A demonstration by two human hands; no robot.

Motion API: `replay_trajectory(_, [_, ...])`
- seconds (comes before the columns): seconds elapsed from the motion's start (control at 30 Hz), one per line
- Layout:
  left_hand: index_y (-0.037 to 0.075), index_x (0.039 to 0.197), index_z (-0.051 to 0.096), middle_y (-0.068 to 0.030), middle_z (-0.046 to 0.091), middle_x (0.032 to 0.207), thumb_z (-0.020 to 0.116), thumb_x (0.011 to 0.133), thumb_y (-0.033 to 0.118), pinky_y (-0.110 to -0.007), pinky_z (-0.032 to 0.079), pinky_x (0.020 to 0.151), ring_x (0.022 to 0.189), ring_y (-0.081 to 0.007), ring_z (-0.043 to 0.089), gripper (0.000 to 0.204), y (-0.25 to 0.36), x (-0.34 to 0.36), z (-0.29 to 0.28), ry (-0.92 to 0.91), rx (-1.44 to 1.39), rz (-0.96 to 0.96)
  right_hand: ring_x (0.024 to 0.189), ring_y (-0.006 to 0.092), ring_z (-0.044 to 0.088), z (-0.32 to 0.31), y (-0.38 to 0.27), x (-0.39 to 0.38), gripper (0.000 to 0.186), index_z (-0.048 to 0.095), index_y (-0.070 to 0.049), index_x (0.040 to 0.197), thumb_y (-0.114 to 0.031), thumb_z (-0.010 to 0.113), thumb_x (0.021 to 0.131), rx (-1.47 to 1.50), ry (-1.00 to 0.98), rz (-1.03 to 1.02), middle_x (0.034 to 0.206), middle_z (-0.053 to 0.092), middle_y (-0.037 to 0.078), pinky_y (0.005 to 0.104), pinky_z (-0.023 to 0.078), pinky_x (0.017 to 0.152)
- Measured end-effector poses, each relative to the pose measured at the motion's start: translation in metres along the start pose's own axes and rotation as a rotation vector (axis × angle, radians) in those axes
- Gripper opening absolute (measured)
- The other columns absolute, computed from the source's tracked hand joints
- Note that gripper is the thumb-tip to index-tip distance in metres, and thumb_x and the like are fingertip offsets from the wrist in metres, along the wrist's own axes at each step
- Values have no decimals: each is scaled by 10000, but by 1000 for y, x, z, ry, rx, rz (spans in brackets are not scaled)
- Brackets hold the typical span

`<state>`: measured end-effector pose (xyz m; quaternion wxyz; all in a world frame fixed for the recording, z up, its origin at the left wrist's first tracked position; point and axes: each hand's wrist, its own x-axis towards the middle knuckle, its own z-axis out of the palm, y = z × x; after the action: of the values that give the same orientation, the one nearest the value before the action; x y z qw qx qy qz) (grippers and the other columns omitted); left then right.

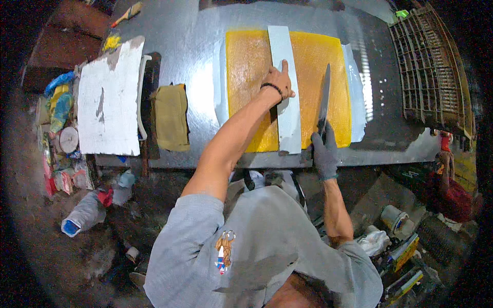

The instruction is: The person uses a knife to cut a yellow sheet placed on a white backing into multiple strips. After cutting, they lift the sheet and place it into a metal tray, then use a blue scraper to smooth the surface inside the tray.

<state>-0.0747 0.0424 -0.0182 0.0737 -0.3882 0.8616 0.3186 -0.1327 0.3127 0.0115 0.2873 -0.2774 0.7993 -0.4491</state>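
A yellow textured sheet (246,61) lies on pale blue-white backing on the metal table. A long, flat, pale strip (289,131) crosses it from back to front. My left hand (279,82), with a dark bead bracelet, rests on that strip with fingers spread. My right hand (324,154), in a grey glove, grips a long knife (325,95) by its handle at the front of the sheet, right of the strip. The blade points away from me over the yellow sheet.
A white board (110,102) and an olive folded piece (171,118) lie left. A brush (126,15) lies back left. A metal grate (429,72) stands along the right. A person's arm (445,159) shows at the far right. Buckets (394,218) and clutter are on the floor.
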Motion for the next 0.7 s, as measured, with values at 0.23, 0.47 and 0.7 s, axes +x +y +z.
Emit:
replay_trajectory(0.23, [-27, 1556, 66, -567, 403, 1190, 868, 704, 386, -537, 472, 968, 1127, -619, 521, 1240, -8, -7, -3, 2, -68, 34, 732, 285, 638, 29, -93, 86, 591, 335, -83, 1516, -202, 516, 966, -116, -233, 28, 939, 633, 191, 422, 536, 628])
replay_trajectory(0.47, [57, 1580, 76, -531, 287, 1365, 849, 756, 294, -512, 472, 1004, 1185, -601, 507, 1154, 1, -11, -7, 19, 33, -24, 1060, 477, 605, 68, -76, 164, 574, 373, 52, 1441, -193, 511, 940, -368, -186, -242, 1161, 601, 355, 517, 490, 899])
replay_trajectory(0.7, [77, 1589, 76, -544, 209, 1397, 670, 805, 77, -517, 485, 978, 1185, -613, 496, 985, -1, -11, -6, 22, 26, -13, 1035, 503, 612, 59, -112, 173, 458, 423, 81, 1313, -197, 510, 960, -340, -324, -173, 1144, 599, 373, 533, 507, 876])
